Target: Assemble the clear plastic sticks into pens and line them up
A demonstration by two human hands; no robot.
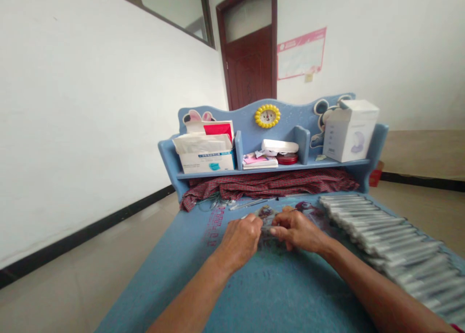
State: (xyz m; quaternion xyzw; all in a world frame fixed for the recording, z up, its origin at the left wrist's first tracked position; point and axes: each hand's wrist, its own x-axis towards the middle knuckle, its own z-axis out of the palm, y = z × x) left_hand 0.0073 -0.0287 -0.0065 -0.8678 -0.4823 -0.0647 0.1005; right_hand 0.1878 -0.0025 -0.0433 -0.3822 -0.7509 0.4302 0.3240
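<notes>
My left hand (pixel 241 237) is closed above the blue desk (pixel 250 294), knuckles up. A small pale end shows by its fingers, but what it grips is hidden. Close on the right, my right hand (pixel 297 230) has thumb and fingers curled in, pointing at the left hand. Something thin and clear seems to lie between the two, too blurred to name. Beyond them, a few slim clear sticks (pixel 247 204) rest on the desk. Along the right side lies a long row of pale, pen-like tubes (pixel 385 231) with dark ends.
Across the back runs a blue shelf (pixel 218 174) holding a mask box (pixel 209 161), papers (pixel 259 163), a red round tin (pixel 286 159) and a white carton (pixel 350 132). A checked cloth (pixel 269 183) is bunched under it. Thin cords (pixel 214 202) lie at the back left.
</notes>
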